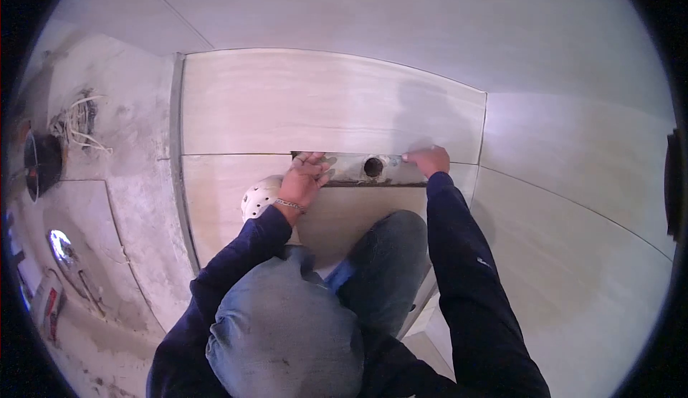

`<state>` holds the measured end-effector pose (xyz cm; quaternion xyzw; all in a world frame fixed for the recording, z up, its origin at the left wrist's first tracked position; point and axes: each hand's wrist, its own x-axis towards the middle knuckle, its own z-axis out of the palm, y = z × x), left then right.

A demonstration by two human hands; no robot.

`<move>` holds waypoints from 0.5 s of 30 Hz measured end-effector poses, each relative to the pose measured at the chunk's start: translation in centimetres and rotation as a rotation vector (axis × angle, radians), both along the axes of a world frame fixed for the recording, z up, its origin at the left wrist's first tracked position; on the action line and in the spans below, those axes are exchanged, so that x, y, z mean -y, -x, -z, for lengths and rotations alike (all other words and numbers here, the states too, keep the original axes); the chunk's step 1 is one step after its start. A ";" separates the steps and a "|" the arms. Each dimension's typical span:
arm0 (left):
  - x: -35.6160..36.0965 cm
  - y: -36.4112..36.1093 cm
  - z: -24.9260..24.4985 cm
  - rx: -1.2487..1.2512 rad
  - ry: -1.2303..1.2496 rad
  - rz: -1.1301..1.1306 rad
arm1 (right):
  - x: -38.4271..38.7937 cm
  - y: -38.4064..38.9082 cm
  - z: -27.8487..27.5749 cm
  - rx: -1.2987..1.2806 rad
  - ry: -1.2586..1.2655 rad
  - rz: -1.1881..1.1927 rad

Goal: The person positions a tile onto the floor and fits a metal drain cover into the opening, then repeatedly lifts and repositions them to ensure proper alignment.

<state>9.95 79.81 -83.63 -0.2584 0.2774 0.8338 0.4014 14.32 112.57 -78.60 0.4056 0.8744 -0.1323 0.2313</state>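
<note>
A narrow grey strip with a round dark hole lies in a rectangular cut-out between pale tiles. A dark gap runs along its near edge. My left hand reaches over the strip's left end, its fingers extended and apart. At the opposite end, my right hand has its fingers curled, with one fingertip pointing inward at the strip's far edge. What these fingers grip, if anything, is hidden. Beside my left wrist sits a cream clog with round holes, partly covered by my sleeve.
Pale tiled walls rise on the right. A metal edge trim borders the tiles at left. Beyond it are a rough grey surface with loose white cables, a black bucket and a red-and-grey object. My bent knees fill the near side.
</note>
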 end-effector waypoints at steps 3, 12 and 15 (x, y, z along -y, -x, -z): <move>0.3 -0.2 0.3 -0.036 0.012 0.025 | 1.2 0.6 -1.8 0.005 0.050 0.019; 0.2 -0.1 -0.6 0.001 0.084 0.023 | -1.4 -1.2 2.4 -0.106 -0.057 -0.072; 0.2 -0.1 -0.5 -0.004 0.105 0.046 | -1.3 -0.6 1.7 -0.004 0.036 0.049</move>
